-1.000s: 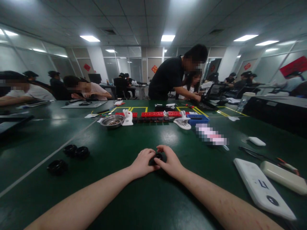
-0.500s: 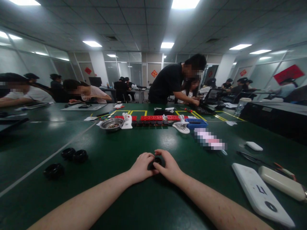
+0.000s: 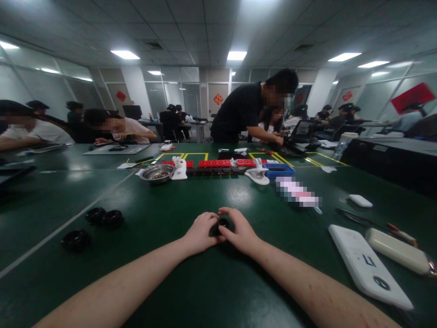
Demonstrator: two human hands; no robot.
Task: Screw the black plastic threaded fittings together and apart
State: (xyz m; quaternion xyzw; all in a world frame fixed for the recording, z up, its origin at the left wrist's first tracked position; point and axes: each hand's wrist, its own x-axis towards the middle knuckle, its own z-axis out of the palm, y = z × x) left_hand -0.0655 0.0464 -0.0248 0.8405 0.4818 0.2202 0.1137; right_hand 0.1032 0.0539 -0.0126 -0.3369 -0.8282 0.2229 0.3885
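the left hand (image 3: 201, 233) and right hand (image 3: 241, 232) are cupped together, fingers grasping a small black round part (image 3: 223, 222) between them, low over the green tabletop (image 3: 218, 287). its round face points up; from where i stand fingers hide its sides, so i can't tell any long axis. tabletop stretches ahead to a red strip (image 3: 219, 163), left toward three black rings (image 3: 75, 240), right to a white slab-shaped device (image 3: 367, 259).

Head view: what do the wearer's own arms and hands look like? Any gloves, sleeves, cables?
Left hand and right hand are both ungloved. Left forearm and right forearm are bare, with no sleeve in frame. No watch, bracelet or cable shows. A few small marks dot the right forearm.
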